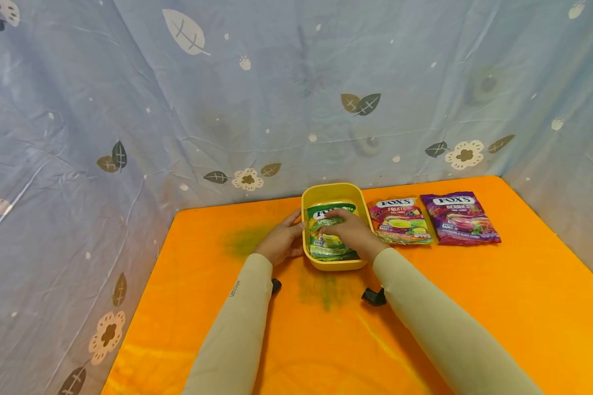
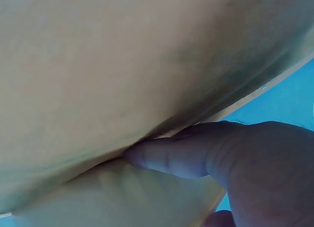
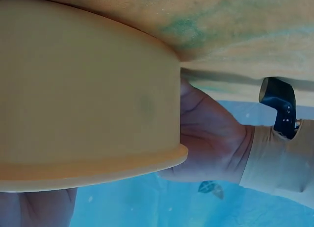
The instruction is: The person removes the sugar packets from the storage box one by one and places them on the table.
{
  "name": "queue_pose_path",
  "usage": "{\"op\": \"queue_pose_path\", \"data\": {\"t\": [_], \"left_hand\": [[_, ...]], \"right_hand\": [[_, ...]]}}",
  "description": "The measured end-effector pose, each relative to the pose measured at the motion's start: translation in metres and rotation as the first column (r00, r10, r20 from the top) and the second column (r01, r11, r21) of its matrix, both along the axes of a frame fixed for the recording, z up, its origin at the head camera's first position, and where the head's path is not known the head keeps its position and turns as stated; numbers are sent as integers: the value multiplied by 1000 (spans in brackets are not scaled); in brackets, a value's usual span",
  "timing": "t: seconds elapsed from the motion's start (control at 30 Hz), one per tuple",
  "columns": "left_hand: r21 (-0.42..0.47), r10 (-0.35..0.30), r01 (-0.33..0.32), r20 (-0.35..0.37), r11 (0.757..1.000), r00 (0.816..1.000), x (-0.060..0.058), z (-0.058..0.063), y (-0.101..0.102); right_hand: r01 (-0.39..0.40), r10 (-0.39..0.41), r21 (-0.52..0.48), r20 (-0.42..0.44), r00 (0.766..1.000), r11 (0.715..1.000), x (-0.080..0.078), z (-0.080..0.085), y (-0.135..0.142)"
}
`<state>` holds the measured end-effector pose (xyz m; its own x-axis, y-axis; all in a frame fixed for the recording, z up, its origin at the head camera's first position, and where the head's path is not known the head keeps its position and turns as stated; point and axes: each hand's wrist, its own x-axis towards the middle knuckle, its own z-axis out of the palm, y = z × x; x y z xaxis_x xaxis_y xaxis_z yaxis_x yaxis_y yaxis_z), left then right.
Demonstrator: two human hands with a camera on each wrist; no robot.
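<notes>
A yellow plastic tub (image 1: 338, 265) stands on the orange-covered table. Inside lies a green Fox's candy packet (image 1: 328, 249), face up, its label partly hidden by the right hand. My left hand (image 1: 283, 241) rests along the tub's left wall; in the left wrist view its thumb (image 2: 181, 156) lies straight against a pale surface. Reaching over the tub's right side, my right hand (image 1: 348, 230) touches the packet's face with spread, slightly bent fingers. The right wrist view shows the tub's outer wall (image 3: 88, 99), with the left palm (image 3: 211, 134) behind it.
To the right of the tub lie a red and yellow Fox's Fruits packet (image 1: 397, 222) and a purple Fox's Berries packet (image 1: 459, 219). Black wrist mounts (image 1: 374, 297) stick out below the sleeves. A patterned grey-blue curtain (image 1: 277, 109) hangs behind the orange table cover (image 1: 326, 340).
</notes>
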<state>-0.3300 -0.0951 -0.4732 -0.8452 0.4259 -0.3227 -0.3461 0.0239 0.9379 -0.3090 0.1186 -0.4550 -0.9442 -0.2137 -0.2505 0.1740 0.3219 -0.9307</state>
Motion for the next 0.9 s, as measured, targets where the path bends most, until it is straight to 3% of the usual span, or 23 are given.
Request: {"op": "queue_pose_path", "data": {"t": [0.27, 0.5, 0.9], "left_hand": [[20, -29, 29, 9, 999, 1000, 3, 10, 0], [4, 40, -40, 1, 999, 999, -2, -4, 2], [-5, 44, -44, 9, 999, 999, -2, -4, 2]], "right_hand": [[-27, 27, 19, -46, 999, 999, 0, -1, 2], [-7, 6, -39, -12, 1000, 999, 0, -2, 2], [-9, 8, -87, -14, 1000, 996, -1, -2, 5]]}}
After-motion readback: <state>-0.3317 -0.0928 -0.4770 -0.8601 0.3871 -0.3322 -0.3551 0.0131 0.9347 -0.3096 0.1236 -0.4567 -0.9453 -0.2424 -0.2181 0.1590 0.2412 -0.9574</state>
